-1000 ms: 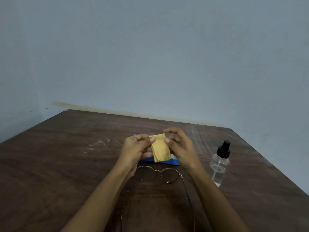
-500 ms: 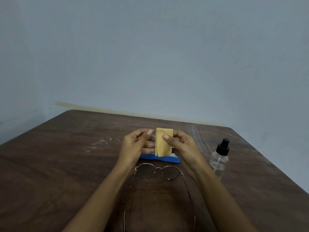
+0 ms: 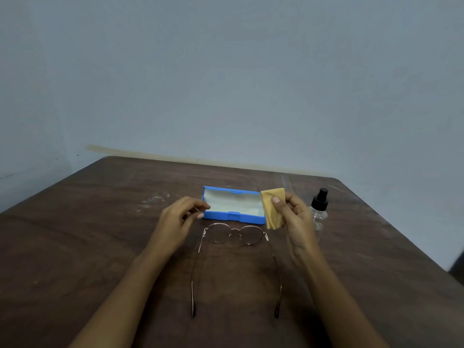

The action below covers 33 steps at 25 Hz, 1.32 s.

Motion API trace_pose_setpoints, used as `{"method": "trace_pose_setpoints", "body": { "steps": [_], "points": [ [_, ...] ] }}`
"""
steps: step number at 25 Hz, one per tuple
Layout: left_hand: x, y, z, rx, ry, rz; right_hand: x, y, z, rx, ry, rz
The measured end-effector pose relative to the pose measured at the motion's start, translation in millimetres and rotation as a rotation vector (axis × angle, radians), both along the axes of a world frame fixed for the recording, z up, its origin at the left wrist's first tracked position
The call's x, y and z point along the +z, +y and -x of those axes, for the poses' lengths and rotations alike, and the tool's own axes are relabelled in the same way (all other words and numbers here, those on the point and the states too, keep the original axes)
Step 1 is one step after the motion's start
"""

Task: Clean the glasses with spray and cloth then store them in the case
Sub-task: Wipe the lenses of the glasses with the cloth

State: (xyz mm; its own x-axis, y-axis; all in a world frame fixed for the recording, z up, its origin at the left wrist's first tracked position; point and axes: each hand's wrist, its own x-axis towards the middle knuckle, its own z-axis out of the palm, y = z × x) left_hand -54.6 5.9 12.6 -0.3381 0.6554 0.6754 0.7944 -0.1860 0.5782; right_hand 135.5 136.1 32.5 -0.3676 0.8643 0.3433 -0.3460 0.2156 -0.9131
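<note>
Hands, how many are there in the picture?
2. The left hand is beside the left end of the blue case; the right hand pinches the yellow cloth at its right end. None seem hidden.

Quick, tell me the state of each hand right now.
Left hand: open, loosely curled, holding nothing.
Right hand: pinching the cloth.

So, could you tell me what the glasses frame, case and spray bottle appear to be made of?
Glasses frame: probably thin metal wire, with a gold-toned sheen.
Case: likely rigid moulded plastic, matte blue, with a pale lining.
Spray bottle: clear plastic or glass, I cannot tell which; the black nozzle looks plastic.
</note>
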Motion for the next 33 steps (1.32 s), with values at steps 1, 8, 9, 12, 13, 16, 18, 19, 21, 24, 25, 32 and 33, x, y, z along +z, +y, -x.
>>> {"method": "trace_pose_setpoints", "body": {
  "steps": [1,8,9,12,13,16,18,19,21,24,25,32,33],
  "points": [
    [-3.1,-2.2,0.8,0.0,0.015,0.007,-3.7,-1.3,-2.2,-0.017,0.02,0.016],
    [-13.1,-21.2,-3.7,-0.02,0.069,0.108,-15.8,-15.9,-13.5,-0.154,-0.067,0.004],
    [-13.3,-22.7,-4.2,-0.026,0.079,0.117,-16.4,-16.5,-14.2,-0.164,-0.08,0.004],
    [-13.9,-25.3,-5.1,-0.042,0.104,0.144,-17.5,-17.0,-15.6,-0.16,-0.129,0.012],
    [-13.7,-25.5,-5.5,-0.042,0.115,0.149,-18.6,-16.2,-15.8,-0.155,-0.145,0.024],
    [-12.7,-24.4,-5.8,-0.033,0.154,0.146,-19.9,-13.9,-16.1,-0.123,-0.157,0.094],
    [-12.1,-24.2,-4.7,-0.018,0.137,0.126,-18.9,-12.9,-15.8,-0.102,-0.142,0.13],
    [-12.2,-24.1,-4.1,-0.009,0.132,0.106,-18.2,-12.9,-15.5,-0.095,-0.128,0.139],
    [-13.6,-22.8,-3.3,0.008,0.121,0.054,-17.9,-12.7,-14.5,-0.081,-0.107,0.136],
    [-15.5,-19.8,-2.7,0.04,0.067,-0.007,-18.5,-13.9,-11.6,-0.043,-0.084,0.121],
    [-15.7,-18.7,-3.1,0.04,0.049,-0.018,-18.6,-14.6,-10.9,-0.031,-0.069,0.12],
    [-13.6,-14.3,-9.2,0.051,-0.178,-0.05,-15.0,-21.2,-9.9,-0.195,-0.066,0.188],
    [-13.3,-14.2,-10.0,0.056,-0.195,-0.056,-16.4,-21.1,-9.0,-0.286,-0.139,0.195]
  ]
}}
